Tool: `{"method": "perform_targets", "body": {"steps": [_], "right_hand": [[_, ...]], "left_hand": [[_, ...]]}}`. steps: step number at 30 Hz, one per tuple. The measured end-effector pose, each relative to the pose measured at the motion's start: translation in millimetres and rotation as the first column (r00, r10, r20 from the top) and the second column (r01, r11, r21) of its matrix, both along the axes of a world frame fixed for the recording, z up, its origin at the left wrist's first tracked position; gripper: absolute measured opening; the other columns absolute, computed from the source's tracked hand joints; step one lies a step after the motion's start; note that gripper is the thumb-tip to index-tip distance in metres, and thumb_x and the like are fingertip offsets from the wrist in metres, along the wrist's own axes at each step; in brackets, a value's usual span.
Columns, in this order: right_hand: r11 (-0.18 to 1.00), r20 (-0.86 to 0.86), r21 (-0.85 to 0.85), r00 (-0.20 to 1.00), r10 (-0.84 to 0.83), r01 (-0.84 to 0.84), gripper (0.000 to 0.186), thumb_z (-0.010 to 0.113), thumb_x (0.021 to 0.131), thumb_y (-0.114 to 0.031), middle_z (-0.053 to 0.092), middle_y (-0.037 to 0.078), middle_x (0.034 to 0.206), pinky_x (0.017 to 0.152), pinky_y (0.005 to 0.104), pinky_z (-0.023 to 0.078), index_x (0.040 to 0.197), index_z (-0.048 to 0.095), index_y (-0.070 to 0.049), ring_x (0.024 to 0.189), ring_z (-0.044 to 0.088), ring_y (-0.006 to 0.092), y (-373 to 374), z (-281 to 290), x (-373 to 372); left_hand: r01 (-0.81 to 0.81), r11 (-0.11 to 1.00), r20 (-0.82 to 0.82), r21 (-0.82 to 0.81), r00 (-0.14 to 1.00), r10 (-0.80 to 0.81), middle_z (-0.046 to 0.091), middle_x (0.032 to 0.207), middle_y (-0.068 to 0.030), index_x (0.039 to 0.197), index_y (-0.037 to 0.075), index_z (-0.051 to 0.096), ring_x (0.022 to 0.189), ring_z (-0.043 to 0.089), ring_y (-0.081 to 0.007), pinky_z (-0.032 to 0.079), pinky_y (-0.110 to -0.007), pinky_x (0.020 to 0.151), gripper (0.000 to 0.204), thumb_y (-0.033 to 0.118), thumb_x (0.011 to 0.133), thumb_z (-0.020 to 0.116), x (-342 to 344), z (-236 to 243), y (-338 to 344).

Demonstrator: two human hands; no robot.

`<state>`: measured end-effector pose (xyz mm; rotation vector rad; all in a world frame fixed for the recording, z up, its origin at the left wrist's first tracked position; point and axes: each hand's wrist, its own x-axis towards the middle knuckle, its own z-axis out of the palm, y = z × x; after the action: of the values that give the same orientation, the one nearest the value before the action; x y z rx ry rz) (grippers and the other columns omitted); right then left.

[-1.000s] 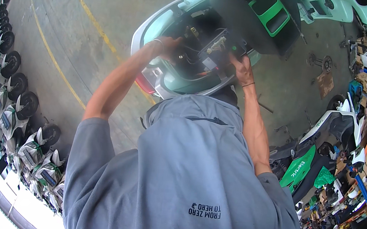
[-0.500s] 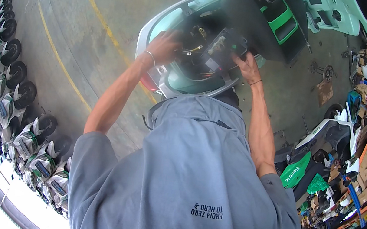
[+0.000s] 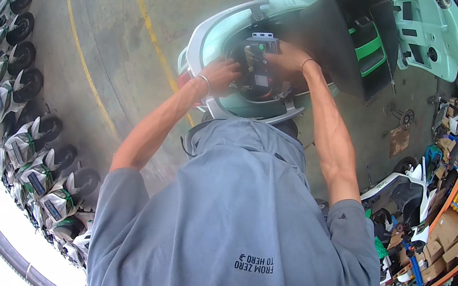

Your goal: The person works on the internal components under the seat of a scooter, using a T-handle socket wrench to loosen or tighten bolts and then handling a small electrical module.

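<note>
A mint-green scooter body stands in front of me, its compartment exposed. Inside it sits a black electrical box with a pale label, a green spot and a slotted metal bracket at its far end. My right hand reaches over from the right and grips the box's right side. My left hand is at the compartment's left edge, close to the box, with fingers curled; what is between them is hidden. The raised black seat stands right of the compartment.
Rows of parked scooters line the left side. Mint-green body panels lie at the far right. Cardboard boxes fill a rack at the right. A wheel-like part lies on the floor beside a cardboard piece.
The box now sits more upright, its bracket in view. My right hand has moved from its near right corner up over its right side. My left hand has drawn lower, nearer the rim.
</note>
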<state>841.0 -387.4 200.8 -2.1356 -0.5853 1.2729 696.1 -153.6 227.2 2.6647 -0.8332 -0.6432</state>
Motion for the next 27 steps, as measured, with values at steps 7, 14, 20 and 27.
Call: {"method": "perform_targets", "body": {"steps": [7,14,20,27], "right_hand": [[0.986,0.007,-0.08,0.989,0.146,-0.145,0.04,0.062,0.092,-0.033,0.069,0.016,0.109,0.09,0.0385,0.05,0.116,0.065,-0.002,0.1,0.066,0.0277,25,23,4],[0.999,0.016,0.032,0.999,0.028,-0.028,0.071,0.068,0.09,-0.036,0.061,0.033,0.119,0.1,0.0409,0.046,0.132,0.039,0.014,0.118,0.058,0.0402,28,6,-5],[0.985,0.205,-0.034,0.966,-0.16,0.171,0.061,0.073,0.084,-0.035,0.064,0.025,0.119,0.094,0.0449,0.05,0.13,0.053,0.0,0.112,0.061,0.0401,34,1,-21],[0.894,0.361,0.073,0.824,-0.436,0.441,0.048,0.072,0.083,-0.035,0.069,0.021,0.105,0.085,0.049,0.051,0.121,0.063,-0.006,0.102,0.065,0.0396,36,6,-59]], "left_hand": [[-0.102,0.995,0.023,-0.013,0.994,0.103,0.061,0.106,-0.0079,0.102,0.01,0.069,0.113,0.055,-0.0233,0.03,-0.05,0.11,0.046,0.052,0.082,0.067,-13,-10,-1],[-0.065,0.985,0.1,-0.162,0.992,0.082,0.063,0.099,-0.0083,0.096,0.01,0.069,0.107,0.058,-0.026,0.036,-0.043,0.112,0.032,0.039,0.083,0.069,-10,-23,6],[-0.133,0.974,0.09,-0.186,0.984,0.152,0.063,0.097,-0.0088,0.095,0.009,0.068,0.105,0.058,-0.0268,0.037,-0.042,0.11,0.024,0.031,0.085,0.067,-12,-27,4],[-0.192,0.961,0.116,-0.201,0.969,0.218,0.063,0.098,-0.0092,0.096,0.008,0.069,0.104,0.059,-0.0272,0.038,-0.041,0.109,0.025,0.031,0.086,0.066,-13,-30,-2]]}}
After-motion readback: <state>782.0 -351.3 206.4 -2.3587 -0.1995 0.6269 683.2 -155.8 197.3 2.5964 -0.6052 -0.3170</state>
